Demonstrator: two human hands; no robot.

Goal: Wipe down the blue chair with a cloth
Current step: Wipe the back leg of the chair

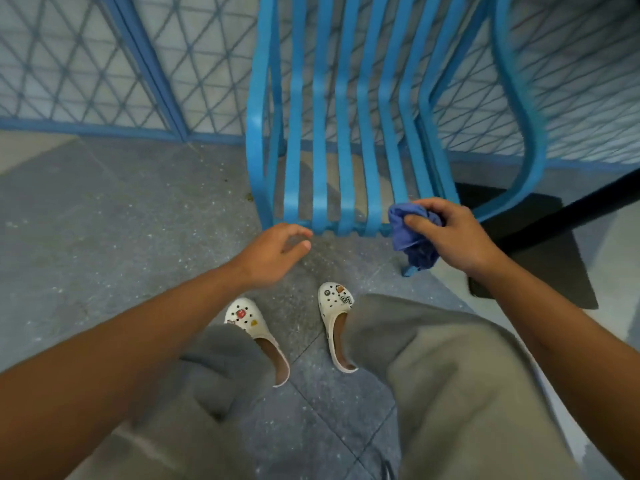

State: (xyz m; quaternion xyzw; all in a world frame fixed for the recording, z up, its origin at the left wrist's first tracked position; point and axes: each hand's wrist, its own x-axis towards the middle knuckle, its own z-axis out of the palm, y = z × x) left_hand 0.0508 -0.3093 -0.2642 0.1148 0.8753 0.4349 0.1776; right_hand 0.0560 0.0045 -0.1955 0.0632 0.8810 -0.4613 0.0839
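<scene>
Cloth (414, 237) — one, blue and bunched into a wad — sits in the grip of the right hand (450, 237), whose fingers and thumb curl round it, with a loose tail of fabric hanging below the fist. The wad presses against the front edge of the blue chair (343, 133), at the seat's right front corner, where the slats end in a crossbar.

One left hand (273, 252) reaches forward with nothing in it, fingers relaxed and slightly spread; its fingertips are just beside the left end of the same front edge, though whether they touch the bar cannot be told.

The chair is a single metal piece made of long blue slats that run down the back and curve forward to form the seat — seven slats can be counted between the side rails. One curved armrest (526, 133) loops out on the right. One front leg's foot shows below the cloth.

Two bare forearms stretch from the bottom corners of the view. Below them are two legs in loose grey trousers (450, 375) and two white clogs (339, 306) with small charms, standing on a speckled grey tiled floor (121, 220) just in front of the chair. Behind the chair runs a blue-framed lattice fence (86, 64). One dark mat (540, 244) lies to the right, partly under the chair.
</scene>
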